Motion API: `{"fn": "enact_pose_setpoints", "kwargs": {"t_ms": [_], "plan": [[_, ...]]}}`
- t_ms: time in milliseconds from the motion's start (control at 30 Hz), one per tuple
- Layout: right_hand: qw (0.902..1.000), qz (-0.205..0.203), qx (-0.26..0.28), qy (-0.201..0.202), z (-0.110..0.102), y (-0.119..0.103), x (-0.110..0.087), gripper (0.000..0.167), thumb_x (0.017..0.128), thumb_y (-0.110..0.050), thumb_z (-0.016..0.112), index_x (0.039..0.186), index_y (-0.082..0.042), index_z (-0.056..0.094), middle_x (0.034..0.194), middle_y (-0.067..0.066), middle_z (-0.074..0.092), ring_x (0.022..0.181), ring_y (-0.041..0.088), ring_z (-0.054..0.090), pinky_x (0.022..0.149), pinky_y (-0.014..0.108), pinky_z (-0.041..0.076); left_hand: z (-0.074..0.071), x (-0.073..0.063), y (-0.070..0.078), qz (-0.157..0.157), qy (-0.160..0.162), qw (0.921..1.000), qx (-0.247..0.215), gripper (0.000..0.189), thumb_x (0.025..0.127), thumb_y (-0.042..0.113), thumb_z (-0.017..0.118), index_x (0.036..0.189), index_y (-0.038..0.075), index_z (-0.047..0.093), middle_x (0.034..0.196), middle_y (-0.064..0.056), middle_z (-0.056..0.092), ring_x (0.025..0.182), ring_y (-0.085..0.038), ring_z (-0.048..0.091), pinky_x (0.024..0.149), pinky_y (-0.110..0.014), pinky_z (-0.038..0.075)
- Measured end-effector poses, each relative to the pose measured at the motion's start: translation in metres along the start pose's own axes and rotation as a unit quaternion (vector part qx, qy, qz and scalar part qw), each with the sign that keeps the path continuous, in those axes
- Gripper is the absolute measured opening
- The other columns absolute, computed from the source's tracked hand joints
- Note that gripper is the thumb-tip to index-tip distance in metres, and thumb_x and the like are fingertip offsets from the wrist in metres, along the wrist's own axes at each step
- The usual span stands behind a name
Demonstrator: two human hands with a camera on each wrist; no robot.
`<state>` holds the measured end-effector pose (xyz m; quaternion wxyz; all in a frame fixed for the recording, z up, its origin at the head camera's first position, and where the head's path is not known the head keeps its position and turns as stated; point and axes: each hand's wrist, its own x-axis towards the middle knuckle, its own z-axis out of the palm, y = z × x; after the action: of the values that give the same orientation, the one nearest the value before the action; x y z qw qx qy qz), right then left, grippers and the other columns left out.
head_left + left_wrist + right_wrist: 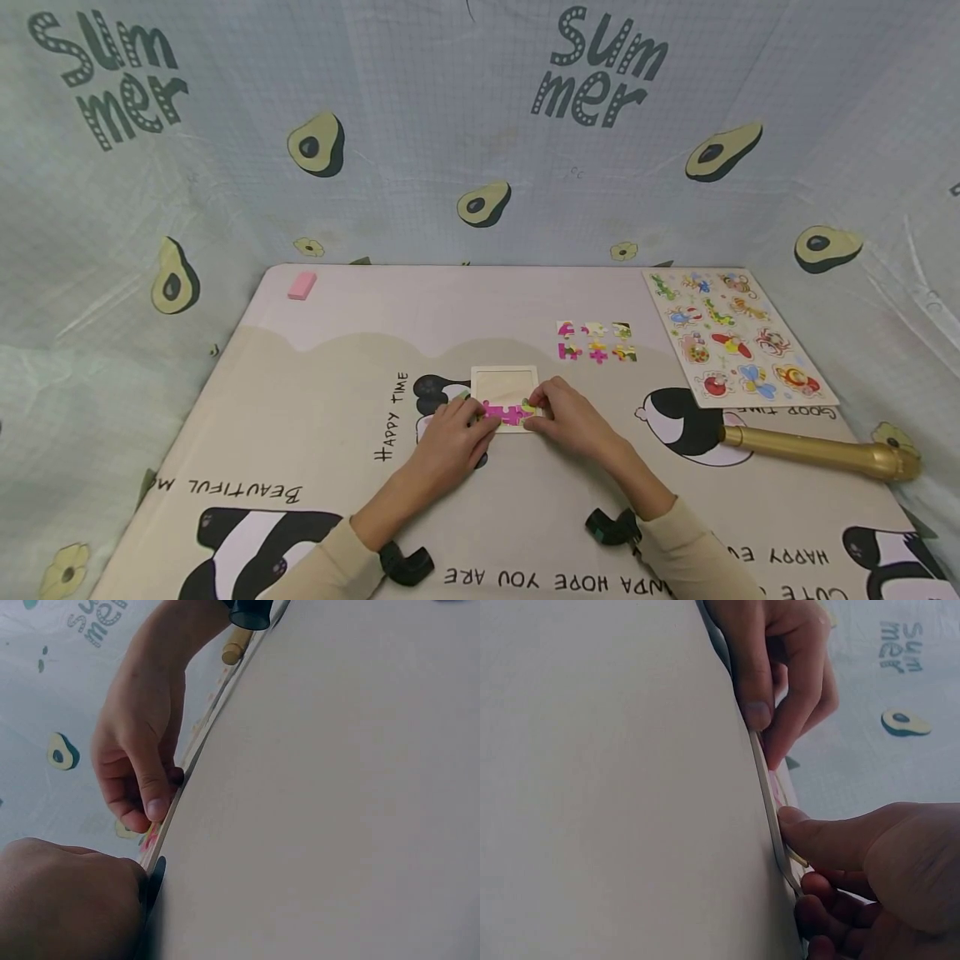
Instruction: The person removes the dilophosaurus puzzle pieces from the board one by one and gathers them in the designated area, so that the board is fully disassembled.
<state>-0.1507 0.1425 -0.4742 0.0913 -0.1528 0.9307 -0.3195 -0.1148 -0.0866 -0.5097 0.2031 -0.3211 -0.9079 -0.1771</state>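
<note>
A small wooden puzzle tray (504, 370) lies on the table, with joined pink puzzle pieces (507, 414) along its near side. At the tray's left edge, my left hand (448, 437) grips the frame with thumb and forefinger; in the right wrist view this hand (787, 671) shows beside the tray rim. My right hand (576, 423) is at the right side and pinches a green-and-yellow puzzle piece (528, 406) over the near right corner. Its fingertips partly cover the piece. In the left wrist view, the right hand's thumb (156, 808) is at the tray's edge.
Several loose puzzle pieces (597, 342) lie in two rows behind the tray to the right. Farther right are a board with insect pictures (738, 333) and a gold-coloured rod (817, 452). A pink block (302, 286) sits at the far left corner.
</note>
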Motion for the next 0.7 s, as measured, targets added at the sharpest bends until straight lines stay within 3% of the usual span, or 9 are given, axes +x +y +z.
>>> {"fn": "enact_pose_setpoints", "kwargs": {"t_ms": [700], "plan": [[0.9997,0.018,0.01,0.009,-0.0017,-0.0044,-0.0015,0.027,0.085,-0.018,0.081,0.104,-0.007,0.066,0.087,0.003,0.055,0.078,0.014,0.048,0.065,0.023,0.041,-0.0009,0.0001,-0.0004,0.007,0.002,0.9999,0.007,0.015,0.095,0.021,0.069,0.108,0.02,0.075,0.104,-0.002,0.063,0.097,-0.019,0.056,0.077,-0.034,0.046]]}}
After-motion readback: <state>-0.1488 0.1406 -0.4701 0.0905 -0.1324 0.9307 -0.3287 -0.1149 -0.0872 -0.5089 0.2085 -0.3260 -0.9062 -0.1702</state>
